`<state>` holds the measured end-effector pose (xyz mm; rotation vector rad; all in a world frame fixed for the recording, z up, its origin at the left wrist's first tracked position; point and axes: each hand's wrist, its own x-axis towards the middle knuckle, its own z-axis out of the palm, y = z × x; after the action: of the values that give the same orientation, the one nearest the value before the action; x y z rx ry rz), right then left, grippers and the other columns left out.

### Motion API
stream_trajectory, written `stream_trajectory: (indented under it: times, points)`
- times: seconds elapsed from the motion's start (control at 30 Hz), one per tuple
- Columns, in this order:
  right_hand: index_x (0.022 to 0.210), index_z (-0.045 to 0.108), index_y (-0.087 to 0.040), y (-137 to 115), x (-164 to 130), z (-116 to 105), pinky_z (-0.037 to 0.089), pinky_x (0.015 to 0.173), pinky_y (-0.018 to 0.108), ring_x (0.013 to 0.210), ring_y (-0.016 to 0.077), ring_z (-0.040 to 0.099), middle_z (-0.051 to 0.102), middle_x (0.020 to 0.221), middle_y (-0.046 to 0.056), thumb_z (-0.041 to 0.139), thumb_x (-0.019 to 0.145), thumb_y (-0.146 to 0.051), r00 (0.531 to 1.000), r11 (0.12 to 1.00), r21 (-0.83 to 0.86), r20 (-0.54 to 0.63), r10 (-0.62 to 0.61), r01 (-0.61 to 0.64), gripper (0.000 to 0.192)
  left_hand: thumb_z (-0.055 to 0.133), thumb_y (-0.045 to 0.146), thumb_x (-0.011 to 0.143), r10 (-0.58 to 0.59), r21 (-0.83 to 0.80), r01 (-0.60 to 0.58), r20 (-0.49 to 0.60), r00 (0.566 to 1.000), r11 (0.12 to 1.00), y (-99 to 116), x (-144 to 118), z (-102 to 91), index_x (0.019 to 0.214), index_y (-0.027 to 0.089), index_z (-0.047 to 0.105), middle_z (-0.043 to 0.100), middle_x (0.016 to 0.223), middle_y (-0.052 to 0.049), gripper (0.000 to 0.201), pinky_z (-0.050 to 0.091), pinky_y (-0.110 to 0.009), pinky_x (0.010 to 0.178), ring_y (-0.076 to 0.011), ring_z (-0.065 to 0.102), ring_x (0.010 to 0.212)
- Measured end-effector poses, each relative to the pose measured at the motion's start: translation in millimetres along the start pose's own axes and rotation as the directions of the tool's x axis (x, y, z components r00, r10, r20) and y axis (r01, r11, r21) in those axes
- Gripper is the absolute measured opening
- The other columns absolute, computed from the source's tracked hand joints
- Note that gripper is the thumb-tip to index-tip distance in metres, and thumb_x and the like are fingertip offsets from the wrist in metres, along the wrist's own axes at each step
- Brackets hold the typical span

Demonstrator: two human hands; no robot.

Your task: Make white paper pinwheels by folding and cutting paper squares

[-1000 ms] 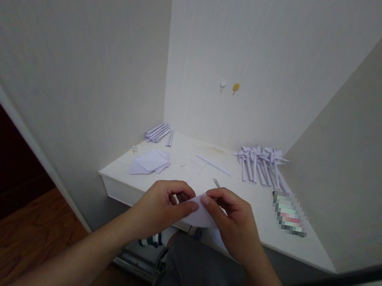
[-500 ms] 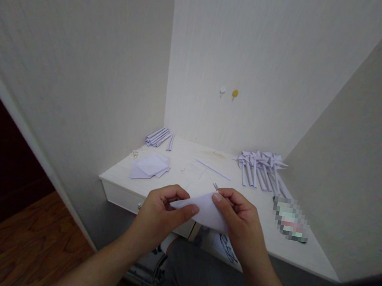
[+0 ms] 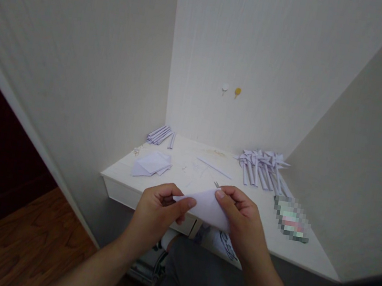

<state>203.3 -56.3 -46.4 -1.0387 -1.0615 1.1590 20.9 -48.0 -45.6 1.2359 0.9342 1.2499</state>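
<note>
1. The left hand [image 3: 157, 207] pinches the left tip of a folded white paper [image 3: 207, 207], with the thumb on top and the fingers curled under. Its grip is tight on the paper.
2. The right hand [image 3: 242, 221] holds the right side of the same paper. Its thumb presses on the top edge, so this grip is tight on the paper too.
3. The paper is up in the air between the two hands, just in front of the near edge of the white tabletop [image 3: 303, 255]. It looks like a pointy shape, wide at the right and thin at the left.
4. Just behind the right thumb, a small metal tip [image 3: 216, 185] pokes out on the tabletop (I cannot tell what tool it is).
5. On the left part of the tabletop lies a flat pile of folded paper sheets [image 3: 152, 163].
6. In the far left corner sits a small bundle of rolled paper sticks [image 3: 160, 135], close to the wall.
7. On the far right lies a big heap of paper pinwheels on sticks [image 3: 263, 168].
8. A single thin paper strip [image 3: 213, 167] lies in the middle, well apart from the hands.
9. A blurred-out flat thing [image 3: 291, 218] lies on the right, near the heap.
10. Two little round hooks, one white [image 3: 224, 88] and one yellow [image 3: 237, 91], are on the back wall.
</note>
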Motion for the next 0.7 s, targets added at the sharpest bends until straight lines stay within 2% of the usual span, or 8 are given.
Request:
stream_trajectory:
  times: [0.13,0.27,0.33,0.4,0.57,0.7]
  points:
    - [0.082,0.068,-0.018,-2,1,-2,0.039,0.051,0.022,0.055,0.0112,0.052,0.063,0.064,-0.002,0.08,0.076,-0.048,0.999,0.999,-0.042,0.028,-0.021,0.023,0.033,0.079,0.037,0.074,0.052,-0.027,-0.052,-0.025,0.998,0.998,-6,5,-9.7,0.06,0.017,0.062,0.061,0.047,0.002,0.029,0.037,-0.02,0.049,-0.0087,0.05,0.046]
    - [0.079,0.071,-0.017,-5,1,-3,0.047,0.063,0.027,0.063,0.0139,0.059,0.065,0.067,0.0,0.079,0.078,-0.044,0.984,0.989,-0.145,0.176,-0.011,0.037,0.029,0.079,0.038,0.076,0.086,-0.103,-0.094,-0.082,0.993,0.99,-6,14,-14.1,0.065,0.017,0.062,0.056,0.049,0.005,0.029,0.037,-0.019,0.052,-0.0079,0.046,0.049]
    - [0.078,0.07,-0.017,-4,1,-2,0.047,0.063,0.028,0.062,0.0147,0.06,0.066,0.065,0.0,0.078,0.079,-0.043,0.973,0.986,-0.167,0.232,0.018,0.021,0.027,0.08,0.04,0.075,0.09,-0.115,-0.102,-0.107,0.99,0.988,-4,17,-12.8,0.063,0.017,0.06,0.053,0.05,0.005,0.033,0.036,-0.02,0.052,-0.0082,0.045,0.05]
    - [0.077,0.07,-0.017,-3,0,-1,0.047,0.061,0.029,0.06,0.0144,0.059,0.066,0.063,0.0,0.076,0.08,-0.043,0.969,0.985,-0.166,0.246,0.006,0.036,0.026,0.077,0.046,0.076,0.098,-0.063,-0.103,-0.083,0.992,0.993,-4,17,-10.0,0.06,0.017,0.058,0.05,0.051,0.005,0.039,0.036,-0.021,0.052,-0.0095,0.045,0.052]
    - [0.077,0.069,-0.018,-2,1,-2,0.047,0.065,0.029,0.062,0.0142,0.059,0.066,0.063,0.0,0.075,0.082,-0.041,0.975,0.984,-0.159,0.218,-0.043,0.078,0.024,0.066,0.058,0.082,0.087,0.146,-0.098,0.077,0.993,0.985,-9,8,-3.5,0.057,0.016,0.061,0.048,0.054,0.002,0.049,0.033,-0.024,0.05,-0.0118,0.041,0.054]
    - [0.076,0.068,-0.018,-3,1,-3,0.046,0.065,0.029,0.061,0.0138,0.058,0.067,0.063,0.0,0.074,0.083,-0.04,0.966,0.988,-0.151,0.259,0.002,0.038,0.024,0.063,0.053,0.086,0.112,0.166,-0.119,0.051,0.992,0.979,-12,5,-2.2,0.056,0.017,0.056,0.043,0.053,0.003,0.047,0.029,-0.024,0.048,-0.011,0.036,0.053]
